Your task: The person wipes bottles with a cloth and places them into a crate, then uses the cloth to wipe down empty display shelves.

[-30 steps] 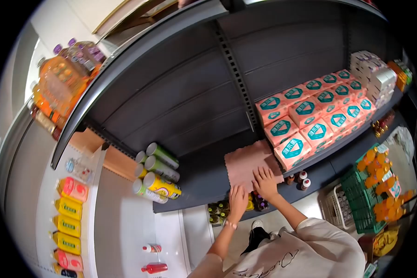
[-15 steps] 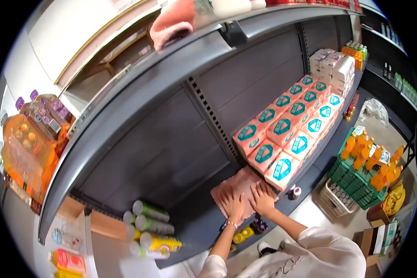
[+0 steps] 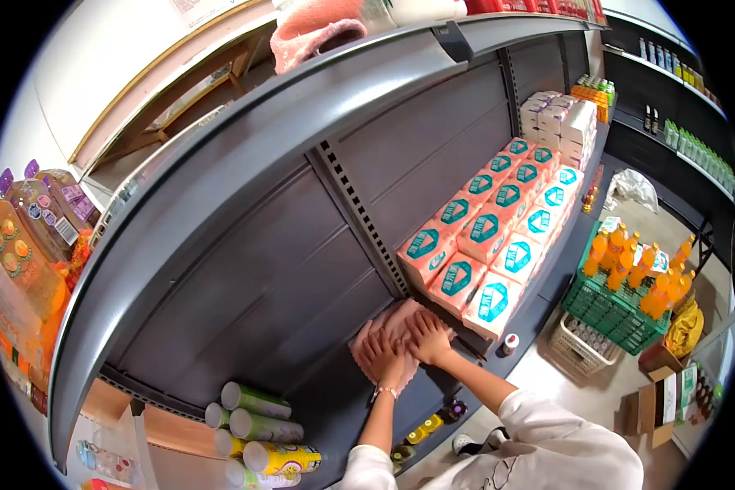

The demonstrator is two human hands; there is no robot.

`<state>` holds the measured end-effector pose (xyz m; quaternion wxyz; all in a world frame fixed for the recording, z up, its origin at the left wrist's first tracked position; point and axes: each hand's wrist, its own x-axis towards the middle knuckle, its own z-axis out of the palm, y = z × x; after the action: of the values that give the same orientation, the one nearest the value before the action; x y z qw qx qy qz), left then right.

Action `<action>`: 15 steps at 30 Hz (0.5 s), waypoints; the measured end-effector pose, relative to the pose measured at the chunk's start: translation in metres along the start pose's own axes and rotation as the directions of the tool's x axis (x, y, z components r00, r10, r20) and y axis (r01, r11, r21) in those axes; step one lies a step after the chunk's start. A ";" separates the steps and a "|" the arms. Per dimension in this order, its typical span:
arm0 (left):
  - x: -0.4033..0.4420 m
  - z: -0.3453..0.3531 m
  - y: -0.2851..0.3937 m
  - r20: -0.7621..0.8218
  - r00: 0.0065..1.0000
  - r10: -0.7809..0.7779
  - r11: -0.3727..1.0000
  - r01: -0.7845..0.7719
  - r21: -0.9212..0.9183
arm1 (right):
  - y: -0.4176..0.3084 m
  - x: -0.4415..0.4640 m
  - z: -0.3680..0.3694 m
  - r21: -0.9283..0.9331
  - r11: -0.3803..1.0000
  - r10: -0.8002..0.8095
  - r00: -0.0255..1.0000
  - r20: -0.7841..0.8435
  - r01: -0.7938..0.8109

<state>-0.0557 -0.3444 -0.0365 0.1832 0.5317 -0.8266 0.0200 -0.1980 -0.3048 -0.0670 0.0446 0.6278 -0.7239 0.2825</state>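
A pink cloth (image 3: 399, 312) lies on the dark grey shelf board, close to the back panel. My left hand (image 3: 384, 360) rests flat on the cloth's left part, fingers spread. Beside it, my right hand (image 3: 429, 340) presses flat on the right part, fingers stretched out. Neither hand is wrapped around the cloth. Just right of my hands begin rows of pink tissue packs (image 3: 492, 304) with teal labels. To the lower left, several green and yellow cans (image 3: 261, 425) lie on their sides.
An upper shelf edge (image 3: 245, 135) curves overhead. A small white bottle (image 3: 510, 344) stands near the front edge. On the floor at right, a green crate (image 3: 608, 309) with orange bottles rests by a white basket (image 3: 578, 347). White packs (image 3: 578, 122) stand farther along the shelf.
Both hands and the cloth have slid left, away from the tissue packs and toward the back panel. The cloth is more bunched. The camera view has shifted slightly.
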 end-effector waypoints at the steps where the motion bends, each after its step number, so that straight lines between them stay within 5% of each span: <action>1: -0.015 -0.002 0.002 -0.036 0.999 0.033 0.999 -0.032 0.031 | -0.001 -0.017 -0.003 -0.010 1.000 -0.008 1.000 0.003 0.008; 8: -0.126 -0.050 0.003 -0.019 1.000 -0.020 0.996 0.022 0.090 | -0.055 -0.132 -0.072 -0.050 0.998 -0.020 0.997 0.075 0.024; 15: -0.079 -0.021 -0.040 -0.082 0.997 -0.014 0.990 0.025 0.142 | -0.063 -0.056 -0.043 0.111 0.990 -0.093 0.993 0.075 0.085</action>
<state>0.0151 -0.2882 -0.0494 0.1781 0.5503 -0.8098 0.0986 -0.1398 -0.2387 -0.0325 -0.0060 0.6719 -0.6800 0.2935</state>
